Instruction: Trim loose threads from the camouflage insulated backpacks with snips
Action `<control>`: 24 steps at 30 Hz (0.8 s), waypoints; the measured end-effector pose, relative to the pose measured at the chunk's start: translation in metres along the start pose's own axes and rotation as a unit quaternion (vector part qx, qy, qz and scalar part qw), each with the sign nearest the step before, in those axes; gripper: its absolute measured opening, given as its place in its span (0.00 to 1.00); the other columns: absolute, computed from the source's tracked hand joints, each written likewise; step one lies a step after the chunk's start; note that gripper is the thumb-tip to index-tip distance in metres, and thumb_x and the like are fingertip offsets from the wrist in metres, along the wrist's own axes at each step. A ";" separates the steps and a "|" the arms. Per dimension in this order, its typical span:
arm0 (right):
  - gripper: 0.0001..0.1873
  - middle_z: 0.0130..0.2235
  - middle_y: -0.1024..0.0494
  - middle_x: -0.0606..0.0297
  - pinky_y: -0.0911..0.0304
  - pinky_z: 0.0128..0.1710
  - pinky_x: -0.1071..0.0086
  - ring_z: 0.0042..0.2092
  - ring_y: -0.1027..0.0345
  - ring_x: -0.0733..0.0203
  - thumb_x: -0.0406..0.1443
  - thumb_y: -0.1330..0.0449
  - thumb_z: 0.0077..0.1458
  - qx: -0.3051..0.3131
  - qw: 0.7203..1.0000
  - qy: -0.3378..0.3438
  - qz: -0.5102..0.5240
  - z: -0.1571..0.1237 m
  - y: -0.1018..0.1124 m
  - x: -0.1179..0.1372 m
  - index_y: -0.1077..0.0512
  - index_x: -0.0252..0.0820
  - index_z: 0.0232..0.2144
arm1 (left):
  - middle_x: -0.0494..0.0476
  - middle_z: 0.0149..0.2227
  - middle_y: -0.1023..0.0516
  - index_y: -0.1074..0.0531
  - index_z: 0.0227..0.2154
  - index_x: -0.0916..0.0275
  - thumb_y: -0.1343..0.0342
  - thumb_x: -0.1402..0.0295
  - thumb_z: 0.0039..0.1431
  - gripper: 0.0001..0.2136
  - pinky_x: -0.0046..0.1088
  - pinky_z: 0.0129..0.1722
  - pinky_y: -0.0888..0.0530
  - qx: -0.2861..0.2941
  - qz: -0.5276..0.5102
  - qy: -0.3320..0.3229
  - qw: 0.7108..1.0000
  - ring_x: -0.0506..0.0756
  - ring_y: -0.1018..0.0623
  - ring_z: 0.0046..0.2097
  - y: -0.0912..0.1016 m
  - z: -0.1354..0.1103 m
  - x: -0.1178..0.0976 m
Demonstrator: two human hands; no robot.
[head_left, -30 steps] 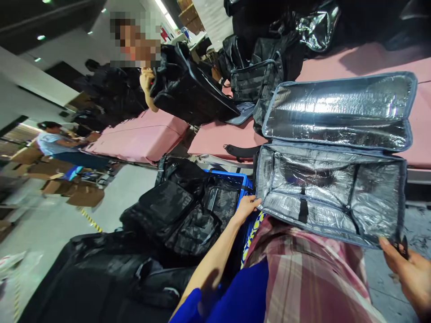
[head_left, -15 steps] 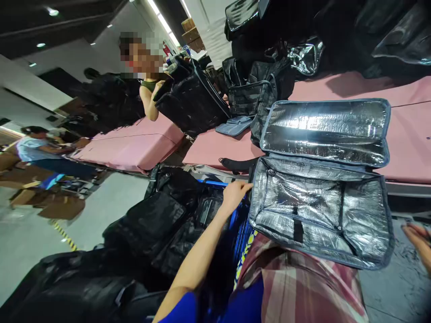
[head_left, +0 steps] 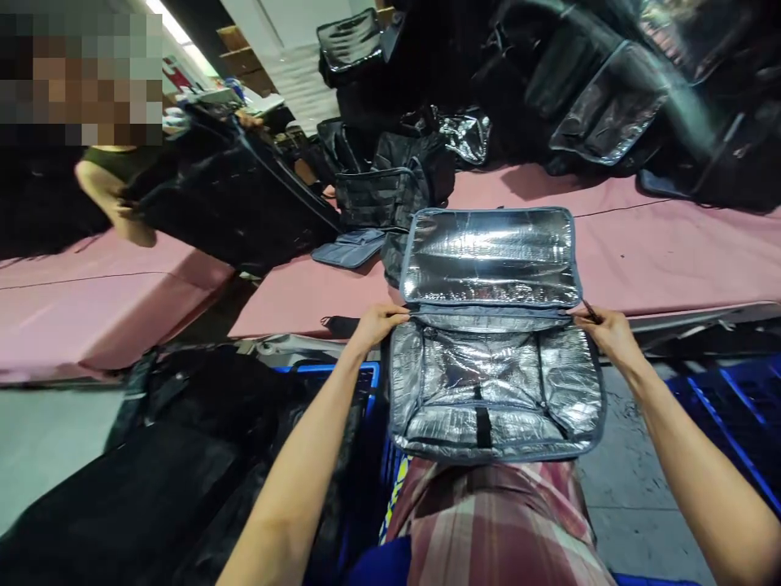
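Observation:
An insulated bag with a shiny silver lining lies unzipped in front of me, its lid folded back onto the pink table. The lower part rests against my plaid apron. With fingers pinched, my left hand grips the bag's left edge near the lid hinge. On the opposite side my right hand pinches the right corner at the same seam, with a small dark tip, perhaps a zipper pull, by the fingers. A black strap lies across the front inner wall.
Beyond the bag stretches the pink-covered table, piled with dark bags at the back. A black backpack stands on it. At left a co-worker handles a large black bag. Blue crates flank me; black bags fill the left side.
My right hand has come from the far right onto the bag's right corner. My left hand has moved to the hinge seam. The view has turned rightward.

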State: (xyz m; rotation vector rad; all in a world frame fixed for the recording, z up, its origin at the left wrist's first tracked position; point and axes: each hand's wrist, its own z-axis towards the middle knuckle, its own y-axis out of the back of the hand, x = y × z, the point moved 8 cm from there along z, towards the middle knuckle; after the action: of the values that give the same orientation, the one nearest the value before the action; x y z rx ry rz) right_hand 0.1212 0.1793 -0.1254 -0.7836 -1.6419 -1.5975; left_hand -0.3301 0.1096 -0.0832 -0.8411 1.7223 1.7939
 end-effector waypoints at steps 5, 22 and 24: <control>0.25 0.31 0.23 0.62 0.39 0.33 0.69 0.33 0.33 0.61 0.52 0.38 0.35 0.065 0.995 -0.018 0.079 0.005 -0.001 -0.002 0.25 0.38 0.29 | 0.59 0.36 0.22 0.23 0.31 0.64 0.44 0.58 0.47 0.14 0.33 0.45 0.31 0.003 -0.034 -0.001 0.999 0.56 0.25 0.40 0.001 0.003 0.004; 0.22 0.46 0.25 0.64 0.39 0.29 0.70 0.38 0.29 0.59 0.28 0.47 0.47 0.052 0.910 0.320 -0.257 -0.024 -0.050 0.119 0.27 0.45 0.45 | 0.55 0.34 0.24 0.26 0.31 0.61 0.51 0.68 0.59 0.08 0.29 0.38 0.37 0.014 0.210 -0.225 0.951 0.54 0.30 0.39 -0.099 0.018 -0.128; 0.24 0.45 0.24 0.65 0.42 0.25 0.72 0.36 0.29 0.60 0.25 0.49 0.46 0.094 0.886 0.331 -0.312 -0.015 -0.071 0.131 0.27 0.45 0.44 | 0.53 0.33 0.25 0.26 0.26 0.62 0.48 0.70 0.54 0.06 0.27 0.36 0.37 0.099 0.154 -0.173 0.968 0.53 0.29 0.37 -0.101 0.034 -0.120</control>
State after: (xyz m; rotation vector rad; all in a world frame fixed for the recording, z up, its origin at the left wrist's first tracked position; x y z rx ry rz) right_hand -0.0107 0.1543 -0.0582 0.4314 -1.5421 -1.7992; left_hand -0.1777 0.1568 -0.0639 -0.1680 1.8252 1.7893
